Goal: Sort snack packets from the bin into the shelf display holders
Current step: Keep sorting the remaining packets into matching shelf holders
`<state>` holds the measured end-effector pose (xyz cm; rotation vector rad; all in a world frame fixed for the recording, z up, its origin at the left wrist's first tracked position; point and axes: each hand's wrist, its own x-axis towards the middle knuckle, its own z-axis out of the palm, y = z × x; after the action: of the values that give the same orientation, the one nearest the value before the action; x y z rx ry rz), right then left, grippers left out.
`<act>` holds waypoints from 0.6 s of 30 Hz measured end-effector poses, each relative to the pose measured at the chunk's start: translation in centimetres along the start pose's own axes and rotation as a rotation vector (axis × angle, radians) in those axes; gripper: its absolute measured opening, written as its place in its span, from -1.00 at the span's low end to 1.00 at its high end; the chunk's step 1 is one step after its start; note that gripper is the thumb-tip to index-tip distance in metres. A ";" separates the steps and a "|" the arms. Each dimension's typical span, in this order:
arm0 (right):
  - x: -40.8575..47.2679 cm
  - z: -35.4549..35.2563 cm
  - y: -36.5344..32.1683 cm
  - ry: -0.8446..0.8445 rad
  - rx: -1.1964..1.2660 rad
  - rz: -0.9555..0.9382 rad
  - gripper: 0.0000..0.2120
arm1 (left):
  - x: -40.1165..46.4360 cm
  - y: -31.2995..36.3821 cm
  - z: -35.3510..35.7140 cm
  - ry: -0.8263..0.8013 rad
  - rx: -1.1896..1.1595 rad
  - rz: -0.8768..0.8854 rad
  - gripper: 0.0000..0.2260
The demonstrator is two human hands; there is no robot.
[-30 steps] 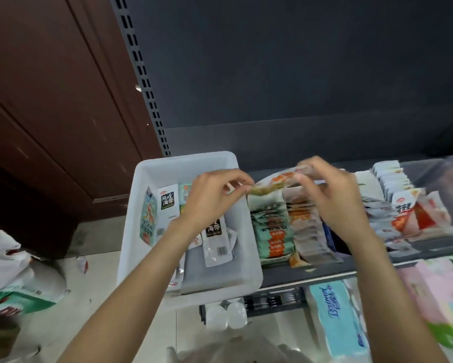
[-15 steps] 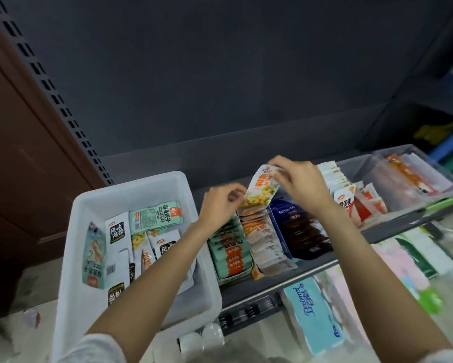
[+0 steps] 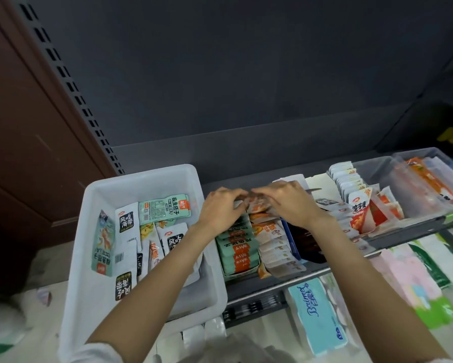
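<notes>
Seating a packet at the back of its shelf row

Our left hand (image 3: 221, 205) and right hand (image 3: 289, 203) both pinch an orange packet (image 3: 256, 205) over the orange row (image 3: 272, 239), beside the white bin (image 3: 141, 184); next we push it down, then let go.

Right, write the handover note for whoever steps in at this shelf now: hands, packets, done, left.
Left hand and right hand: both at the back of the orange packet row on the shelf, fingers curled on an orange packet being seated there.
White bin: on the shelf's left end, holding loose packets, among them a green packet and black-and-white seaweed packets.
Done: the green row, orange row and the holders to the right are stocked.
Left: finish seating this packet, then sort the rest of the bin by matching design.
</notes>
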<state>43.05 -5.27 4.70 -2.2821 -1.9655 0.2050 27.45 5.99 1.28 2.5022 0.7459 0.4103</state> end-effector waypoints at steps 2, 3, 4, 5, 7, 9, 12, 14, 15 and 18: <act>-0.2 -0.4 -1.3 0.201 0.048 0.014 -0.64 | -1.4 -0.3 -1.2 0.134 -0.039 0.005 -0.77; -0.3 -0.7 -2.4 0.326 0.094 0.000 -0.65 | -2.5 -0.8 -1.9 0.240 -0.052 0.009 -0.79; -0.3 -1.1 -3.9 0.433 0.147 -0.026 -0.65 | -3.7 -1.6 -2.6 0.339 -0.058 0.004 -0.80; -0.2 -1.3 -5.5 0.493 0.204 -0.062 -0.65 | -5.0 -2.7 -3.1 0.415 -0.051 -0.009 -0.79; 0.7 -1.1 -9.0 0.467 0.302 -0.149 -0.69 | -7.6 -5.6 -3.6 0.479 0.015 -0.070 -0.76; 2.5 0.5 -12.4 0.361 0.327 -0.201 -0.75 | -9.9 -8.6 -3.8 0.441 0.096 -0.177 -0.76; 6.6 4.4 -16.1 0.128 0.233 -0.202 -0.70 | -12.3 -11.5 -3.7 0.214 0.161 -0.434 -0.70; 9.6 7.2 -17.7 -0.042 0.114 -0.184 -0.63 | -12.9 -12.7 -3.6 0.039 0.189 -0.597 -0.58; 11.0 8.4 -18.4 -0.098 0.044 -0.172 -0.58 | -13.0 -13.1 -3.6 -0.026 0.189 -0.657 -0.54; 14.0 11.2 -19.3 -0.236 -0.122 -0.105 -0.37 | -13.0 -14.1 -3.4 -0.096 0.127 -0.755 -0.51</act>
<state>24.26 11.54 -3.18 -2.3121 -2.2652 0.3691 9.54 10.05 -5.29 2.1117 1.6118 -0.0307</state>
